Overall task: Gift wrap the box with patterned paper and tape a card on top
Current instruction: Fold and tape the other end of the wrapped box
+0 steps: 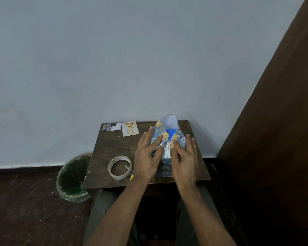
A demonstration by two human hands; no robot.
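Box [169, 139] wrapped in patterned paper [164, 172] stood on the small dark table [112, 148], its long axis running away from the person toward the wall, its far end open so that the blue box face showed between two side flaps folded inward. Left hand [147, 155] and right hand [184, 157] lay flat on either side of the parcel, fingers straight and pointing away, each pressing its own side flap against the end; neither hand curled round anything. A pale triangular top flap [169, 121] stood upright beyond the fingertips, directly ahead of both hands and about equally near to each. In judgement, the coming fold turned on this: the flap lay farther along the box's long axis and had to come down toward the person over the pressed side flaps. Tape roll [120, 167] rested on the table just left of the left hand, with scissors [127, 166] partly inside it; the card [130, 128] lay at the far left, well apart.
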